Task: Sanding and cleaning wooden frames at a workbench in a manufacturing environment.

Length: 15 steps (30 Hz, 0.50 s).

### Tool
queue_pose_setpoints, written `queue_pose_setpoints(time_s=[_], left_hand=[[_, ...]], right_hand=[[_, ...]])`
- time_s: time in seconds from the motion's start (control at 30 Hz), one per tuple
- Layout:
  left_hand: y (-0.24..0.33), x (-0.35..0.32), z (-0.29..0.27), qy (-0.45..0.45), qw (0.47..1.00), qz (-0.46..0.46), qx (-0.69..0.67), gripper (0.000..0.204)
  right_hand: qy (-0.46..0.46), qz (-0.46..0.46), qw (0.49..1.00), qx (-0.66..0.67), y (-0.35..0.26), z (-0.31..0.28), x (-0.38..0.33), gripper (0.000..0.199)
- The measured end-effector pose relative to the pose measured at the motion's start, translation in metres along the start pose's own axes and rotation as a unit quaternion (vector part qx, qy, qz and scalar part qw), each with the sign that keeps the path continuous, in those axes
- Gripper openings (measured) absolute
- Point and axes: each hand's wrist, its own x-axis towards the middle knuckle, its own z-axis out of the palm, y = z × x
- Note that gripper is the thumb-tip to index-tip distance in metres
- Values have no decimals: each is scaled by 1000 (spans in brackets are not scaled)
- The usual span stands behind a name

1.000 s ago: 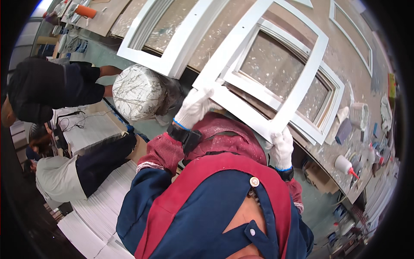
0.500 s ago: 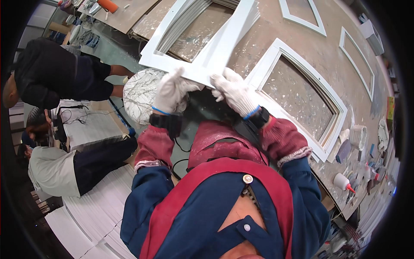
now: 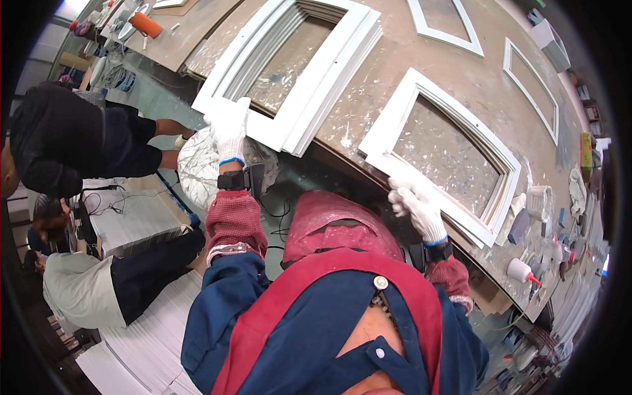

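A gloved left hand grips the near corner of a stack of white frames on the paint-spattered workbench, its long axis running away. The gloved right hand, well apart, clasps a single white frame beside the stack.

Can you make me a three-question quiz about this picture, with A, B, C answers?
1. Where is the left hand?
A. on the stack of white frames
B. on the glue bottle
C. in a pocket

2. What colour are the gloves?
A. black
B. white
C. green

3. Is the single white frame under the right hand lying flat?
A. yes, flat on the workbench
B. no, upright
C. no, hanging

Answers: 1 A, its fingers rest on the stack's corner. 2 B, both look white. 3 A, it lies on the spattered bench.
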Motion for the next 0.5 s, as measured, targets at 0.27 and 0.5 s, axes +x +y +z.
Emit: queue_pose_setpoints(time_s=[0.27,0.5], left_hand=[[8,15,12,86,951,-258,-147,63],[-1,8,24,144,933,-236,-232,46]], right_hand=[[142,-24,982,121,19,-26,-65,28],[236,-57,963,114,52,-74,-110,31]])
